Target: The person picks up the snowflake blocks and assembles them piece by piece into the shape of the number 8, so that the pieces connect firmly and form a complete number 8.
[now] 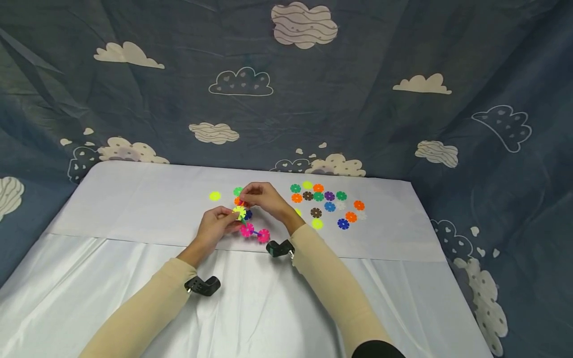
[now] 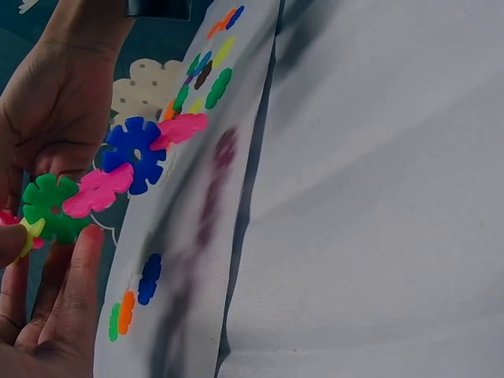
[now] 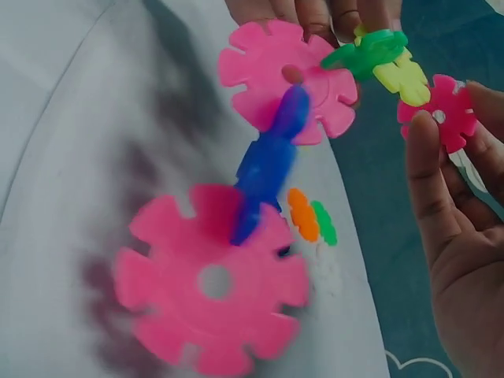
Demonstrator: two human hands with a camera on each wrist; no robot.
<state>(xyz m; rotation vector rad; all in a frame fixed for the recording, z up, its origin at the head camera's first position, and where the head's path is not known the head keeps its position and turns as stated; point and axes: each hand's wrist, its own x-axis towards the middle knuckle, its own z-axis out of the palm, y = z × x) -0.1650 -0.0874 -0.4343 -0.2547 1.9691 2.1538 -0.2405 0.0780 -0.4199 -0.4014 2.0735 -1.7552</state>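
A chain of interlocked flower-shaped plastic discs hangs between my hands above the table. Its outer end is a pink disc (image 3: 169, 303), followed by a blue disc (image 2: 145, 176), another pink disc (image 2: 94, 193), a green disc (image 2: 43, 197) and a yellow disc (image 3: 405, 79). My left hand (image 1: 212, 227) pinches the chain around the yellow and green discs. Between thumb and fingers, my right hand (image 1: 266, 200) holds a small pink disc (image 3: 457, 130) against the yellow one's edge. Whether these two are slotted together I cannot tell.
Several loose discs in mixed colours lie to the right, among them a brown disc (image 1: 316, 213) and a blue disc (image 1: 343, 224). Left of my hands lies a yellow disc (image 1: 215, 196); a green disc (image 1: 238, 191) sits just behind them. A cloud-print curtain (image 1: 349, 99) hangs behind the white table (image 1: 147, 199).
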